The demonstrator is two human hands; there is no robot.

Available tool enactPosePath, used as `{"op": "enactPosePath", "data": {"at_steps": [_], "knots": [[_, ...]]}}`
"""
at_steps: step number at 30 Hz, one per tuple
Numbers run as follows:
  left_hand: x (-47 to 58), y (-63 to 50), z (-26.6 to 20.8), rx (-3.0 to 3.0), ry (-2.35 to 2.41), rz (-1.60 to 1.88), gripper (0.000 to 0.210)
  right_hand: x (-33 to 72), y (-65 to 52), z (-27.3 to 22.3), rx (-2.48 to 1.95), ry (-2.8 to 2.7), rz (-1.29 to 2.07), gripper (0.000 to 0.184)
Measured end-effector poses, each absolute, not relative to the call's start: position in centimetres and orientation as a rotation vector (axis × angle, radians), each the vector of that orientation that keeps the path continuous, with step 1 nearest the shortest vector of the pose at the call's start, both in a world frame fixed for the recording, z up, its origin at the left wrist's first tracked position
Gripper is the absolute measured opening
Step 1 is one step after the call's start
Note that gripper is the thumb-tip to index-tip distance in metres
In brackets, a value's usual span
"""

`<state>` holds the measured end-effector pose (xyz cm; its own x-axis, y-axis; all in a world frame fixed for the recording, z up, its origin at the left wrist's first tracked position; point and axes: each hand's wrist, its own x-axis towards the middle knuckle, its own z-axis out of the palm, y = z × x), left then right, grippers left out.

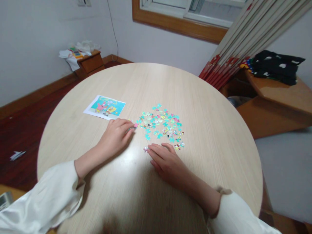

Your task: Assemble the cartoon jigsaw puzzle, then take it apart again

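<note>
On the round table, a loose heap of jigsaw puzzle pieces (159,121) lies in turquoise, pale green, pink and yellow. At its left edge my left hand (117,133) has its thumb and fingers closed at a pink puzzle piece (136,125); what lies between the fingertips is partly hidden. My right hand (165,161) rests palm down in front of the heap, fingers stretched out and thumb apart. Its fingertips touch a small pale and pink puzzle piece (145,149) lying on the table. A printed cartoon picture (107,106) lies flat beyond my left hand.
The round wooden table (214,130) fills the middle. Behind it on the left, a small cabinet (92,61) carries papers and plastic. At the right stands a wooden stand (275,107) with black cloth (275,66) on it, beside a long curtain (246,35).
</note>
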<state>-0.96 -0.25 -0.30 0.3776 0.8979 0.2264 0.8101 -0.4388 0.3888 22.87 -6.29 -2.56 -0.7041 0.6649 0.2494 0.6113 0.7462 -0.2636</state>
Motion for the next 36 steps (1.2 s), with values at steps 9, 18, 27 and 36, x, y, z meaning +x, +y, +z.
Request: {"op": "enactPosePath", "data": {"at_steps": [9,18,27,36], "knots": [[0.1,2.3,-0.2,2.358,1.650,0.418,0.024,22.8,-6.2,-2.6,-0.967,-2.618,0.218,0.036],[0.2,2.5,-1.3,2.384,1.598,0.473,0.022,22.9,-6.1,-2.8,-0.970,-2.597,0.165,0.036],[0.2,2.1,-1.6,2.396,1.534,0.506,0.024,22.9,-6.0,-2.9,-0.979,-2.590,0.135,0.035],[-0.2,1.3,-1.3,2.375,1.442,0.478,0.028,23.0,-5.9,-3.0,-1.036,-2.596,0.085,0.035]]}}
